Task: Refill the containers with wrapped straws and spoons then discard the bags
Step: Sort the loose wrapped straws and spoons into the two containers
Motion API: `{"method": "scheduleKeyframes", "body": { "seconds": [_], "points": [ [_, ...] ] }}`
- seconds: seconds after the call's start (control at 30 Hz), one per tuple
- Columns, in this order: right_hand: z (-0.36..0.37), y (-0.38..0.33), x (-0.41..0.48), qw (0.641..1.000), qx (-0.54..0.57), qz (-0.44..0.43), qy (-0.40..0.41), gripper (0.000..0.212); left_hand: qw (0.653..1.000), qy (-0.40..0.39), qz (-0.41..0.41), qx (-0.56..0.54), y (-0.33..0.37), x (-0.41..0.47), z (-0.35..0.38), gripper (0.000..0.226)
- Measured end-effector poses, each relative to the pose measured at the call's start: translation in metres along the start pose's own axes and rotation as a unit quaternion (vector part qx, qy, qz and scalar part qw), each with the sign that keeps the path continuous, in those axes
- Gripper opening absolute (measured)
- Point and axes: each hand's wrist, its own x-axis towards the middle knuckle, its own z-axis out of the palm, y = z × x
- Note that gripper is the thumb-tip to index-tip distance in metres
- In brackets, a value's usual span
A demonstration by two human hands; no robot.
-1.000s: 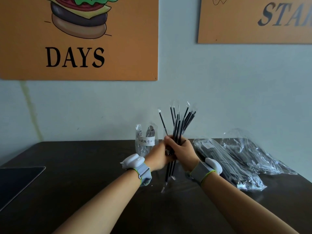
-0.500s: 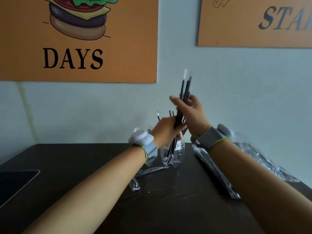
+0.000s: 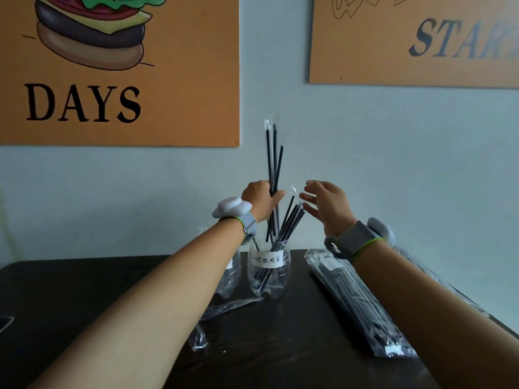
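Observation:
A clear plastic container (image 3: 269,279) with a white handwritten label stands on the dark table (image 3: 84,304) by the wall. Several wrapped black straws (image 3: 292,220) lean inside it. My left hand (image 3: 261,199) is closed around a few more wrapped black straws (image 3: 273,153), held upright with their lower ends over the container's mouth. My right hand (image 3: 327,204) hovers just right of the leaning straws, fingers spread, holding nothing. A second clear container (image 3: 231,279) stands to the left, mostly hidden behind my left forearm.
A long clear bag of straws (image 3: 356,299) lies on the table at the right, under my right forearm. An empty clear wrapper (image 3: 224,308) lies in front of the containers. A dark flat object (image 3: 4,324) sits at the left edge. Orange posters hang on the wall.
Both hands lifted the straw bundle from low over the table up to the labelled container. Some straws now stand in it; my right hand has let go and opened.

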Motion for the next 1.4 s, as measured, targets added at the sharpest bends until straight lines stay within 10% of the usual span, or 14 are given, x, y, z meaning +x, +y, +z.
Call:
{"method": "scheduleKeyframes", "body": {
  "seconds": [0.27, 0.6, 0.73, 1.07, 1.4],
  "points": [
    [0.006, 0.008, -0.003, 0.999, -0.03, -0.013, -0.009, 0.014, 0.99, -0.127, -0.049, 0.044, -0.022, -0.013, 0.019, 0.037],
    [0.019, 0.019, -0.025, 0.997, -0.038, 0.0, -0.063, 0.012, 0.997, 0.062, -0.033, 0.022, -0.03, -0.047, -0.049, 0.016],
    [0.034, 0.039, -0.047, 0.982, -0.102, 0.014, -0.157, 0.017, 0.97, -0.163, -0.066, 0.17, -0.056, -0.083, -0.055, 0.019],
    [0.075, 0.145, -0.091, 0.69, -0.605, -0.061, -0.392, 0.054, 0.901, -0.321, -0.076, 0.281, -0.165, -0.15, -0.024, 0.05],
    [0.079, 0.171, -0.089, 0.627, -0.671, -0.095, -0.384, 0.036, 0.882, -0.352, -0.041, 0.311, -0.185, -0.15, -0.026, 0.04]
  ]
}}
